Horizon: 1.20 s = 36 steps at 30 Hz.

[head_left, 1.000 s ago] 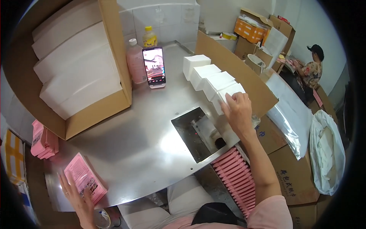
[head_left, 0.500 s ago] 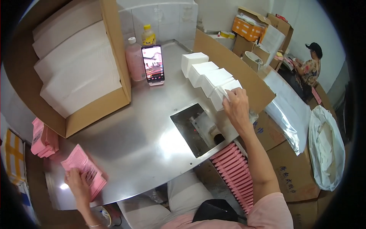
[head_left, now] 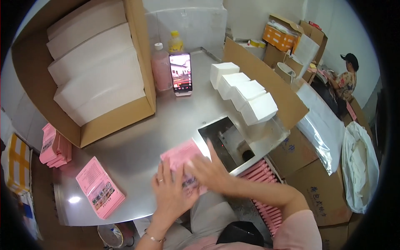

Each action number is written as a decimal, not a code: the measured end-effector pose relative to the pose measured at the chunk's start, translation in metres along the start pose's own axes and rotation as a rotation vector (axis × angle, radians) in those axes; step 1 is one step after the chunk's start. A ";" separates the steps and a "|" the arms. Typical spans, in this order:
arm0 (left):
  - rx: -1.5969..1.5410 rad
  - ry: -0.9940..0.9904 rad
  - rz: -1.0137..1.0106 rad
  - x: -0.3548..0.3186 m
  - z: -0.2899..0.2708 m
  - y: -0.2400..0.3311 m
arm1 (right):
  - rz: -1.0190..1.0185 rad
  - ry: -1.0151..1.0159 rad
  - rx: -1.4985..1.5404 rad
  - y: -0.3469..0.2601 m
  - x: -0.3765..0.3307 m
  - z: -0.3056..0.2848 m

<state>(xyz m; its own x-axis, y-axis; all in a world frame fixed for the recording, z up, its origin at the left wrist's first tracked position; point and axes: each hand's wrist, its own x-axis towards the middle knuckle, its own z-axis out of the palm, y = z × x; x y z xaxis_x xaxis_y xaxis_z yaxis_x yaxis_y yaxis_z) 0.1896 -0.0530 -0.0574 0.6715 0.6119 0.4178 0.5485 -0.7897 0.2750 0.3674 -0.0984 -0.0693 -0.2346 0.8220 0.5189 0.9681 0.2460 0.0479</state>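
Observation:
Over the metal table's near edge, my left hand (head_left: 170, 192) grips a pink printed packet (head_left: 181, 152), its ringed fingers lying across the front. My right hand (head_left: 210, 171) is against the same packet from the right, thumb raised; motion smears its fingers, and anything inside them is hidden. To the left lies a stack of pink printed packets (head_left: 100, 188). Several white folded-tissue stacks (head_left: 259, 109) stand in a slanting row at the back right, beyond a rectangular opening (head_left: 227, 141) in the tabletop.
A carton (head_left: 118, 123) filled with white paper stacks stands at the left. Behind the table's middle are a lit phone (head_left: 181, 75), a pink bottle (head_left: 161, 68) and a yellow-capped bottle (head_left: 175, 41). Pink bundles (head_left: 266, 208) fill a box below right. Another person (head_left: 346, 79) sits far right.
My right hand has left the white tissue stacks and come to the middle. My left hand has moved right from the pink stack, and a pink packet is now between both hands.

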 end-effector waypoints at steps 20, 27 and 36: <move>0.044 -0.124 0.103 0.000 -0.009 -0.017 | 0.050 0.093 -0.694 0.213 0.145 0.059; 0.104 -0.137 -0.050 0.000 -0.014 -0.021 | 0.223 0.284 -0.544 0.155 0.121 -0.020; 0.163 0.013 -0.069 -0.001 -0.006 -0.018 | 0.589 0.174 -0.434 0.152 -0.023 -0.069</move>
<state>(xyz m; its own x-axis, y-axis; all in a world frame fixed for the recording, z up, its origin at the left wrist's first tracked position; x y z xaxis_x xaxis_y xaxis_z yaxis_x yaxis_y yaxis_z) 0.1760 -0.0392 -0.0570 0.6236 0.6627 0.4146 0.6672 -0.7276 0.1596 0.5262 -0.1151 -0.0153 0.3150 0.6535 0.6882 0.8856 -0.4631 0.0344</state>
